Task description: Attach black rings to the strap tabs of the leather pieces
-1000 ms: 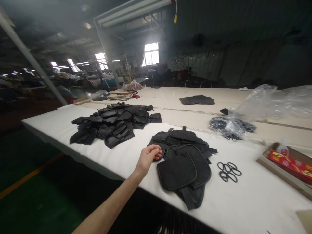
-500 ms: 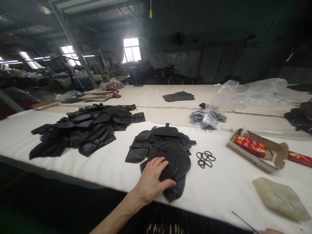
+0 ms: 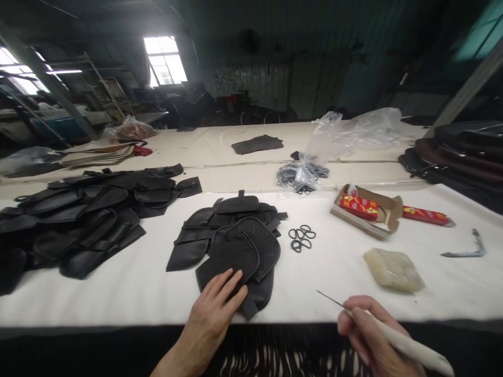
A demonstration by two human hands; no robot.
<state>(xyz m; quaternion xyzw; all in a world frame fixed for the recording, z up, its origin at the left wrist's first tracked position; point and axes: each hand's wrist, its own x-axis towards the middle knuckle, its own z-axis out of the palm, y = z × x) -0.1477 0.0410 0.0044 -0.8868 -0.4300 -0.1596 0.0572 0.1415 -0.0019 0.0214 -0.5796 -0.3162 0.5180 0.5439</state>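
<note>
My left hand (image 3: 214, 309) lies with its fingers stretched out on the lower edge of a black leather-like piece (image 3: 230, 251) with piped edges. That piece rests on top of a small stack of similar black pouch-like pieces (image 3: 190, 251). In my right hand (image 3: 373, 330) is an awl (image 3: 406, 343) with a long pale handle, held between thumb and fingers. Its thin metal shaft points up and left, above the white table surface. Several black rings (image 3: 302, 238) lie together just right of the stack. A yellowish translucent block (image 3: 393, 269) sits beyond my right hand.
A larger heap of black pieces (image 3: 90, 209) spreads across the left. At right stand an open cardboard box (image 3: 359, 228) with a red packet (image 3: 359, 206), another red box (image 3: 426, 214) and a bent metal tool (image 3: 467, 254). Clear plastic bags (image 3: 365, 133) lie farther back.
The view has swung to the right. My right hand has come fully into view with the awl. My left hand has slid back toward the lower edge of the top black piece.
</note>
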